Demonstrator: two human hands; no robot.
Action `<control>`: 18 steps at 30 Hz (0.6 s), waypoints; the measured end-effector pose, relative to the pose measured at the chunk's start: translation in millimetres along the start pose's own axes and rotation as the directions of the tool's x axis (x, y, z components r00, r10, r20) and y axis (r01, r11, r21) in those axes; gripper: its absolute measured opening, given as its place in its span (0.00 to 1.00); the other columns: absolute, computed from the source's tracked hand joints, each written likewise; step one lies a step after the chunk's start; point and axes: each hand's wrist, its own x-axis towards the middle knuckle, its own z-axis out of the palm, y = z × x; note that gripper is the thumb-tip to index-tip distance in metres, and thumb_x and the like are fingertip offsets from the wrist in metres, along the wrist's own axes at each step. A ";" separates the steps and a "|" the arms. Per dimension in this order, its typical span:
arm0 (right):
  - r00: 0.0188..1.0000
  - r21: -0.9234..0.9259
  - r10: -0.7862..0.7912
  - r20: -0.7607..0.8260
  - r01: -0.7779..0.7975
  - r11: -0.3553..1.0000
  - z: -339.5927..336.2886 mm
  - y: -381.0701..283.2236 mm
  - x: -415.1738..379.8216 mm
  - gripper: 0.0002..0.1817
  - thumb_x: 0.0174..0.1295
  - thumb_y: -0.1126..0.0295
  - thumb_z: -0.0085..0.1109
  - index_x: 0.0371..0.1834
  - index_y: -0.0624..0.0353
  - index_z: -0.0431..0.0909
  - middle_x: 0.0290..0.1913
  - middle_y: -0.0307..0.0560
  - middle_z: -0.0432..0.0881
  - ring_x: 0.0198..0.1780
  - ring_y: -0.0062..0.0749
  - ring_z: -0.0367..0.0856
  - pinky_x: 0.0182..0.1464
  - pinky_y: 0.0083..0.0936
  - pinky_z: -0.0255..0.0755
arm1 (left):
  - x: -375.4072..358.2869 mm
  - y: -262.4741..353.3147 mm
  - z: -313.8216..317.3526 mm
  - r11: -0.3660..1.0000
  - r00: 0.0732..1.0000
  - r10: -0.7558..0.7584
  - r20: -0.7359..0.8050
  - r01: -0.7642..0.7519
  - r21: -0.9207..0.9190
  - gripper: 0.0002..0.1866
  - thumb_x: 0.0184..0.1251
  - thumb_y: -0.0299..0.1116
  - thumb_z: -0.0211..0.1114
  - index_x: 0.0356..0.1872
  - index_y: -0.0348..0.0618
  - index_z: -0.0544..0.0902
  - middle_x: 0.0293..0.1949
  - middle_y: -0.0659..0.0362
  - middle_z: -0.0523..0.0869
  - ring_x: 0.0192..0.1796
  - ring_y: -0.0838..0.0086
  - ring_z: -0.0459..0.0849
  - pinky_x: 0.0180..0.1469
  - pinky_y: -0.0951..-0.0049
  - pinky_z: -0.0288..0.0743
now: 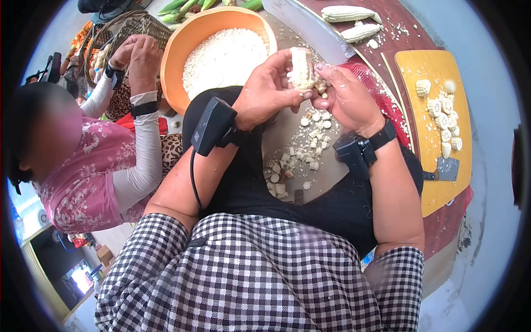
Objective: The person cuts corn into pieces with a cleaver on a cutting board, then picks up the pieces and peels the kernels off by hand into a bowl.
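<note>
My left hand (pixel 263 91) is closed around a short piece of white corn cob (pixel 301 69), held upright over my lap. Against its right side, the fingers of my right hand (pixel 354 102) are bent, thumb toward the cob, with loose corn kernels (pixel 321 86) between them. Just beyond my left hand stands an orange basin (pixel 172 72), holding a heap of white kernels (pixel 227 61). Cut cob ends and crumbs (pixel 312 141) lie scattered on the floor below my hands.
On the right, a yellow cutting board (pixel 434 193) carries several cob pieces (pixel 445 122) and a cleaver (pixel 447 169). Husked cobs (pixel 349 14) lie at the top, near a red mesh bag (pixel 381 97). At left sits another person (pixel 99 166), hands raised beside a wicker basket (pixel 138 25).
</note>
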 end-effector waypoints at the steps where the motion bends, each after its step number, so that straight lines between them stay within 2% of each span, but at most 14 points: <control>1: 1.000 0.008 0.006 0.005 -0.006 1.000 -4.8 1.8 1.4 0.11 0.72 0.68 0.46 0.46 0.65 0.74 0.37 0.40 0.76 0.33 0.19 0.70 0.28 0.13 0.62 | 0.1 0.1 -0.2 1.000 1.000 0.004 0.013 -0.004 -0.018 0.35 0.57 0.24 0.68 0.67 0.36 0.63 0.49 0.56 0.77 0.43 0.77 0.79 0.34 0.78 0.76; 2: 1.000 0.017 0.013 0.011 -0.013 1.000 -7.7 3.2 2.5 0.12 0.73 0.67 0.46 0.47 0.65 0.74 0.37 0.41 0.76 0.33 0.19 0.70 0.28 0.12 0.62 | 0.4 -0.1 -0.9 1.000 1.000 0.011 0.024 -0.011 -0.025 0.36 0.58 0.24 0.68 0.67 0.36 0.62 0.48 0.57 0.77 0.43 0.76 0.79 0.35 0.78 0.76; 5: 0.995 0.045 0.012 -0.101 -0.008 0.999 -6.2 5.7 3.3 0.11 0.72 0.70 0.46 0.47 0.67 0.74 0.39 0.42 0.76 0.33 0.20 0.70 0.26 0.11 0.62 | 1.6 0.1 -2.1 0.999 0.999 0.032 0.036 -0.030 -0.045 0.36 0.58 0.26 0.68 0.68 0.36 0.62 0.48 0.56 0.77 0.42 0.76 0.80 0.35 0.78 0.77; 11: 0.992 0.163 0.029 -0.127 -0.008 0.987 -9.3 3.8 4.6 0.10 0.69 0.72 0.50 0.46 0.68 0.74 0.37 0.41 0.74 0.33 0.20 0.70 0.24 0.11 0.61 | 2.4 3.0 -1.3 0.991 0.998 0.066 -0.018 -0.068 -0.118 0.36 0.58 0.26 0.66 0.68 0.37 0.62 0.46 0.56 0.78 0.39 0.75 0.80 0.35 0.77 0.77; 14: 0.981 0.217 0.007 -0.194 0.036 0.975 -5.9 0.8 4.4 0.09 0.68 0.72 0.51 0.44 0.67 0.74 0.35 0.41 0.74 0.31 0.20 0.70 0.23 0.11 0.61 | 3.4 2.2 -4.6 0.991 0.997 0.054 -0.053 -0.060 -0.118 0.34 0.59 0.26 0.65 0.67 0.37 0.63 0.44 0.56 0.79 0.36 0.74 0.80 0.35 0.76 0.77; 16: 0.983 0.248 -0.011 -0.183 0.057 0.967 -12.4 2.7 5.6 0.09 0.68 0.71 0.51 0.43 0.67 0.74 0.34 0.42 0.74 0.30 0.20 0.70 0.23 0.11 0.61 | 2.8 3.1 -4.8 0.992 0.997 0.041 -0.072 -0.049 -0.113 0.33 0.59 0.27 0.65 0.67 0.37 0.63 0.42 0.56 0.80 0.35 0.74 0.80 0.35 0.76 0.76; 17: 0.986 0.264 -0.017 -0.167 0.061 0.963 -14.3 1.9 8.6 0.08 0.68 0.71 0.51 0.42 0.67 0.74 0.34 0.42 0.74 0.30 0.20 0.70 0.22 0.11 0.61 | 1.1 3.7 -3.7 0.987 0.999 0.033 -0.040 -0.039 -0.155 0.32 0.59 0.27 0.65 0.66 0.36 0.65 0.43 0.55 0.81 0.36 0.74 0.80 0.35 0.76 0.76; 18: 0.976 0.263 -0.027 -0.215 0.084 0.961 -10.6 0.9 9.0 0.08 0.68 0.71 0.52 0.41 0.66 0.74 0.33 0.41 0.73 0.29 0.20 0.70 0.22 0.11 0.61 | -0.4 5.7 -3.0 0.989 1.000 0.014 0.005 -0.013 -0.145 0.33 0.58 0.29 0.66 0.65 0.36 0.66 0.45 0.55 0.81 0.37 0.75 0.80 0.36 0.77 0.76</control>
